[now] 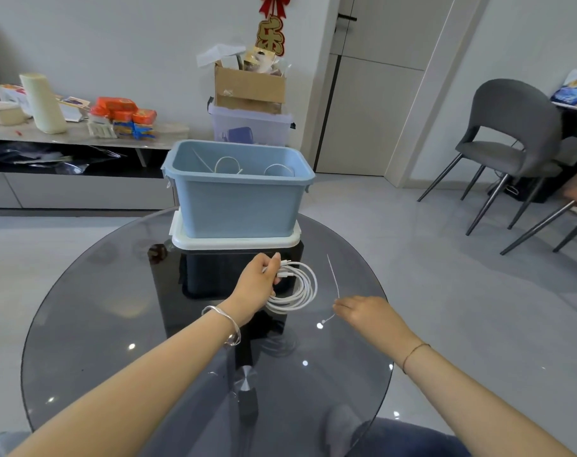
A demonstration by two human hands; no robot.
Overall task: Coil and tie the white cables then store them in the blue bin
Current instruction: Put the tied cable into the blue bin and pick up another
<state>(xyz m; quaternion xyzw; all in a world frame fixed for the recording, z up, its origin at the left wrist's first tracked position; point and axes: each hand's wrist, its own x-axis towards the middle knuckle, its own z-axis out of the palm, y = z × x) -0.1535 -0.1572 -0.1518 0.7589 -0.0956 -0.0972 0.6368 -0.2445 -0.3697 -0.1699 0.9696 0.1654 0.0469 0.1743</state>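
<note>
My left hand (259, 282) grips a coiled white cable (302, 286) just above the round glass table (92, 308), in front of the blue bin (237, 206). The coil hangs to the right of my fingers. My right hand (366, 311) pinches the lower end of a thin white cable tie (333, 275) that sticks up and to the left, a short way right of the coil. The blue bin stands on a white lid (181, 240) at the table's far side. Two tied white cable coils (227, 164) lie inside it.
Grey chairs (508, 133) stand on the floor at the right. A low cabinet (66, 140) with boxes and packets runs along the left wall. Behind the bin a cardboard box (249, 87) sits on a clear storage box (251, 125).
</note>
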